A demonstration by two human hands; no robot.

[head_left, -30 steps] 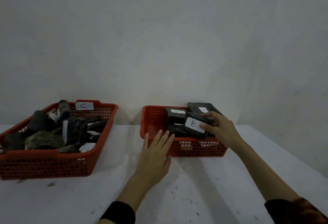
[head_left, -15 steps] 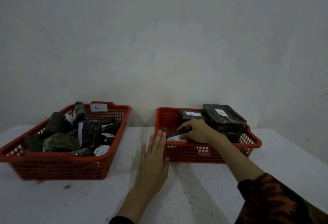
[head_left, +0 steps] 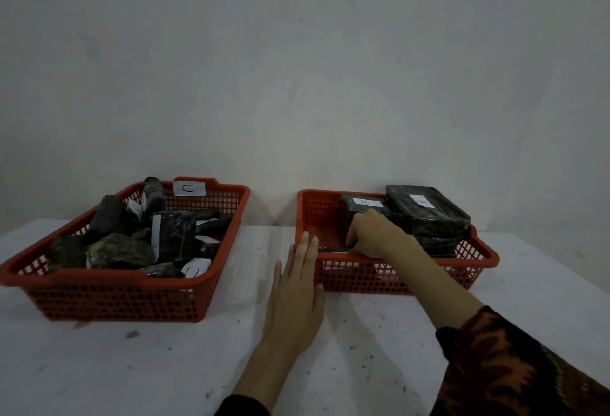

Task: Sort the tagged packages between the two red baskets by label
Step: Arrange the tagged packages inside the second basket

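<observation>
Two red baskets stand on a white table. The left basket [head_left: 211, 270] carries a white tag marked C [head_left: 188, 188] on its back rim and holds several dark wrapped packages [head_left: 118, 250] with white labels. The right basket [head_left: 478, 260] holds a tall stack of flat black packages [head_left: 429, 214] and a smaller labelled package [head_left: 361, 206]. My right hand [head_left: 376, 234] reaches into the right basket, fingers curled on a flat dark package [head_left: 333, 248] lying low near the front wall. My left hand [head_left: 295, 293] lies flat with straight fingers against that basket's front left corner.
A bare white wall [head_left: 297, 69] rises directly behind both baskets. The white tabletop [head_left: 165, 366], speckled with dark spots, stretches toward me, and a gap of table separates the two baskets.
My right hand lowered the B-labelled flat package from above the rim to the basket floor near the front wall. The left hand stayed at the basket's corner. The camera shifted left.
</observation>
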